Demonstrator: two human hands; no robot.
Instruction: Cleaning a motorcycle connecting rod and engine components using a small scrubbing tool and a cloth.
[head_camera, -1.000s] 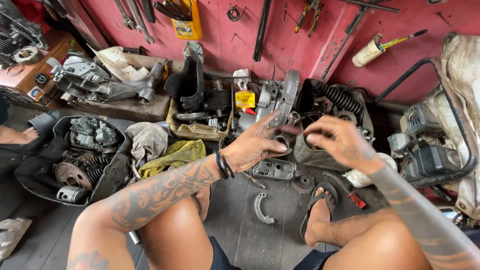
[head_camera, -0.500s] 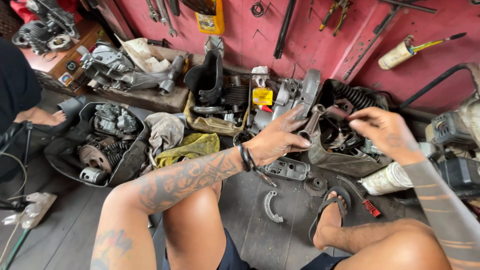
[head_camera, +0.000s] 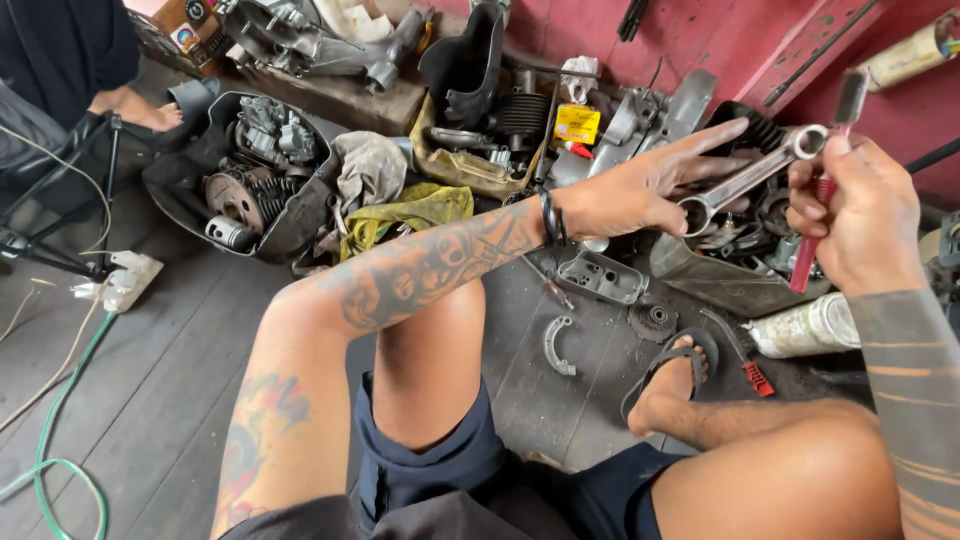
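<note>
The left hand (head_camera: 640, 190) pinches the lower ring of a metal connecting rod (head_camera: 750, 178), forefinger stretched out, raising it at far right. The right hand (head_camera: 855, 215) clasps a red-handled brush (head_camera: 825, 185) at its upper ring — fingers closed, likely for scrubbing.

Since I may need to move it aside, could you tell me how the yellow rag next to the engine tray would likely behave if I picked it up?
The yellow rag lies crumpled in soft folds, so it would probably hang limp. It looks like thin cloth, likely light. It won't roll, though it may be greasy given the engine parts around it.
</note>
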